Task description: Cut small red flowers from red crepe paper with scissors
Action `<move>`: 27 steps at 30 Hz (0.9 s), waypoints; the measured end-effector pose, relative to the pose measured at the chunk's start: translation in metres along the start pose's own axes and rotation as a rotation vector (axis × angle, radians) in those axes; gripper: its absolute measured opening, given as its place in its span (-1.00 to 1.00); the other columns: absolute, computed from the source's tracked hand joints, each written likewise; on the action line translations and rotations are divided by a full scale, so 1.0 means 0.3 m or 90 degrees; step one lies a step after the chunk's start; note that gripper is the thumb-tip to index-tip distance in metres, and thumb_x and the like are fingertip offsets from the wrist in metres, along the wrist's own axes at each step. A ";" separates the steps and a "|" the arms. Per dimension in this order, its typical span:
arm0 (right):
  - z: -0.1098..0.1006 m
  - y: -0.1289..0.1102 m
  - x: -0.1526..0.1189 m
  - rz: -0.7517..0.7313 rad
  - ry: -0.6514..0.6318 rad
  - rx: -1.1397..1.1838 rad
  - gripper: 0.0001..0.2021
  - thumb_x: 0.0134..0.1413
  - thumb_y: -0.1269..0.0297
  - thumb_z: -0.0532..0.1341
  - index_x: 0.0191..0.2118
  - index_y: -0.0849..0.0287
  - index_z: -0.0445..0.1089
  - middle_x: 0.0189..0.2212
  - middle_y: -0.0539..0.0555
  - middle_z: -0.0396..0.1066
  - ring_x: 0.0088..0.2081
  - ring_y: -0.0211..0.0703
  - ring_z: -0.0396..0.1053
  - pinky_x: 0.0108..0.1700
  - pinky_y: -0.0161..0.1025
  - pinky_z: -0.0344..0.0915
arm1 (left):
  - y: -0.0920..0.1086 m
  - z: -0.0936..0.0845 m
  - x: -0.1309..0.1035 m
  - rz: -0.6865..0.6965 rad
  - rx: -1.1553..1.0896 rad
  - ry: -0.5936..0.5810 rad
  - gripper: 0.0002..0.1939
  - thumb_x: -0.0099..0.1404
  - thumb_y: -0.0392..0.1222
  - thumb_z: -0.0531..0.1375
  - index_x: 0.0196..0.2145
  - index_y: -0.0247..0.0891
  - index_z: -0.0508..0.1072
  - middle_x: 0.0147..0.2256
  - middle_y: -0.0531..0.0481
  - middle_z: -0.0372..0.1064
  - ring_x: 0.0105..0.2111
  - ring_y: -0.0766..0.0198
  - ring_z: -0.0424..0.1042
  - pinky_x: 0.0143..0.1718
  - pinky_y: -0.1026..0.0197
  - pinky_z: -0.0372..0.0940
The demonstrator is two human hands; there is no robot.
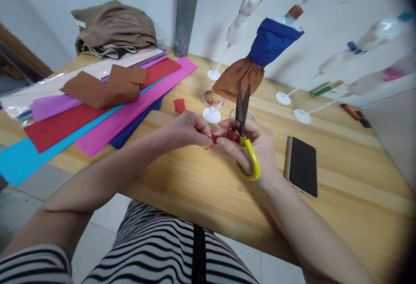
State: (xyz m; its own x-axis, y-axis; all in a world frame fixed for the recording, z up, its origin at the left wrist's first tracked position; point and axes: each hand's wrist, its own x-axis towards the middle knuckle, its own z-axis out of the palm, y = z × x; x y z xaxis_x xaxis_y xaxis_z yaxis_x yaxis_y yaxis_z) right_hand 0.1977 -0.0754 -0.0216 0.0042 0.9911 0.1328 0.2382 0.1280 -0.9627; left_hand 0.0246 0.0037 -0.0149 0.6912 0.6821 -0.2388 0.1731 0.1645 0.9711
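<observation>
My left hand (190,129) pinches one end of a small red piece (214,139) over the wooden table. My right hand (256,145) grips the other end between thumb and finger. Yellow-handled scissors (253,162) also hang in my right hand, their dark blades pointing up and slightly apart. A bit more red shows between the right fingers. Left of the hands lies a red scrap (179,105). Just behind them stands a small mannequin dressed in a blue top (273,41) and a brown skirt (238,76), on a round white base (211,115).
Coloured paper strips (136,106) and brown paper (113,87) lie left, below a brown cloth (113,28). A flask (186,20) stands behind. More mannequins (373,37) lean right; tape rolls (213,98) sit near the base. A phone (302,166) lies right.
</observation>
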 end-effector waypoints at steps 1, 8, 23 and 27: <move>0.001 -0.002 0.001 0.002 0.001 0.011 -0.66 -0.04 0.06 0.43 -0.21 0.01 0.34 -0.41 -0.01 0.51 -0.38 -0.09 0.52 -0.29 -0.07 0.48 | 0.000 0.003 0.000 0.006 0.012 0.006 -0.90 -0.14 -0.27 0.33 -0.63 -0.34 0.50 -0.61 0.06 0.37 -0.53 0.41 0.26 -0.45 0.32 0.06; 0.014 -0.013 0.002 0.036 0.016 -0.007 -0.67 -0.11 0.11 0.47 -0.25 -0.05 0.37 -0.51 -0.03 0.41 -0.44 -0.06 0.44 -0.34 -0.05 0.42 | -0.007 0.017 0.008 0.019 0.061 0.014 -0.87 -0.13 -0.25 0.32 -0.67 -0.33 0.45 -0.60 0.08 0.32 -0.52 0.41 0.22 -0.47 0.32 0.05; 0.005 0.016 0.009 0.047 0.108 0.040 -0.65 -0.09 0.00 0.45 -0.25 -0.10 0.33 -0.51 -0.03 0.35 -0.52 -0.08 0.28 -0.40 -0.06 0.26 | -0.012 -0.047 -0.004 -0.030 -0.144 -0.022 -0.64 0.11 0.03 0.40 -0.30 -0.35 0.58 -0.42 -0.05 0.56 -0.42 0.31 0.54 -0.34 0.31 0.38; 0.004 0.029 0.004 0.024 0.114 0.034 -0.71 0.02 0.06 0.41 -0.20 -0.11 0.33 -0.50 -0.05 0.34 -0.50 -0.09 0.32 -0.40 -0.08 0.27 | -0.010 -0.011 -0.012 -0.017 -0.147 -0.045 -0.65 0.09 0.03 0.42 -0.37 -0.34 0.56 -0.43 -0.03 0.54 -0.38 0.31 0.53 -0.34 0.31 0.39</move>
State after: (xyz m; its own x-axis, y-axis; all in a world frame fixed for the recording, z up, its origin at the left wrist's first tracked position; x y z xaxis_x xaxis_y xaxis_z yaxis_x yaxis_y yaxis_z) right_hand 0.1986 -0.0730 -0.0300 0.1868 0.9736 0.1313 0.1825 0.0969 -0.9784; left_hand 0.0193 0.0031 -0.0169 0.7372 0.6252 -0.2562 0.0320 0.3464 0.9375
